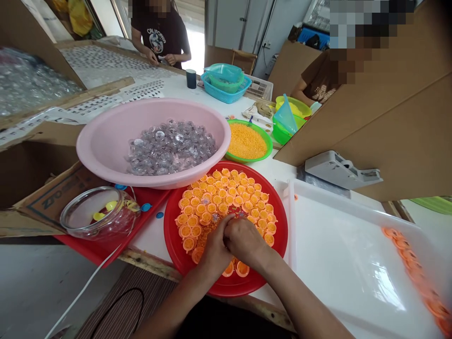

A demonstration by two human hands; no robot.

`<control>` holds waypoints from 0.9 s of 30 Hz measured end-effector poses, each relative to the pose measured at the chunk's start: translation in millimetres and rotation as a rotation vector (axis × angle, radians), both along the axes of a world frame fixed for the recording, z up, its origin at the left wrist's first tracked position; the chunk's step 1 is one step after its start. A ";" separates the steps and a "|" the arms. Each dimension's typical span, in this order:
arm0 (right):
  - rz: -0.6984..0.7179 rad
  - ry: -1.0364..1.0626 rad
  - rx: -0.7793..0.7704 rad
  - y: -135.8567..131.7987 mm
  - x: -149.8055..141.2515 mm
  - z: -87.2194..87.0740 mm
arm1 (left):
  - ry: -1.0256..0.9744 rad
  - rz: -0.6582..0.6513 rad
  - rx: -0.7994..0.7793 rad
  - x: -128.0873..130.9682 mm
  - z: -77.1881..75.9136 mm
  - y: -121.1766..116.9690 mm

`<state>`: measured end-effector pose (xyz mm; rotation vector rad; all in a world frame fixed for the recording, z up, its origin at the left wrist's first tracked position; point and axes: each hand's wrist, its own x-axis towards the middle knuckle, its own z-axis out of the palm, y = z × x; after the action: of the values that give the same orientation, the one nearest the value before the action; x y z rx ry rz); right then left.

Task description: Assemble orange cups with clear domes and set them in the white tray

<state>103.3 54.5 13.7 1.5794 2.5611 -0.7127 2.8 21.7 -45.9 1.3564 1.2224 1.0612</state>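
Left hand (pixel 216 245) and right hand (pixel 245 239) meet, curled inward, over a red tray (pixel 282 221); how tightly, and around what, cannot be told.
Orange cups (pixel 222 193) crowd the tray; beyond it stand a pink basin (pixel 106 136) and a green bowl (pixel 254 158).

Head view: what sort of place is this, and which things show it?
Probably a small assembly workshop: a round red tray of matching orange cups, a pink basin of clear plastic pieces, and another person across the worktop.
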 end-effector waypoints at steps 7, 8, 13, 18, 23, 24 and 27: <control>-0.226 0.530 0.122 -1.0 35.4 17.1 | 0.028 0.022 -0.084 -7.7 12.5 6.7; -0.299 0.545 0.153 -2.6 41.2 15.6 | 0.032 0.034 -0.087 -8.8 14.0 7.3; -0.533 0.535 0.147 -24.5 48.0 -8.0 | -0.087 0.013 -0.188 -9.2 21.2 5.2; -0.524 0.700 -0.021 -48.3 43.4 -19.4 | -0.149 -0.020 -0.291 -8.8 27.8 -2.2; -0.511 0.874 -0.246 -54.3 52.1 -14.5 | -0.101 -0.113 -0.272 -11.1 29.8 -7.8; -0.512 0.895 -0.265 -54.6 53.1 -13.8 | -0.089 -0.126 -0.264 -11.1 30.4 -8.6; -0.536 0.891 -0.230 -55.9 53.0 -13.5 | -0.033 -0.142 -0.237 -9.9 33.0 -10.0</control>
<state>156.4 -1.5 0.1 2.2323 2.3024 -2.0768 -7.2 11.7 -13.0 1.2177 1.1696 0.8088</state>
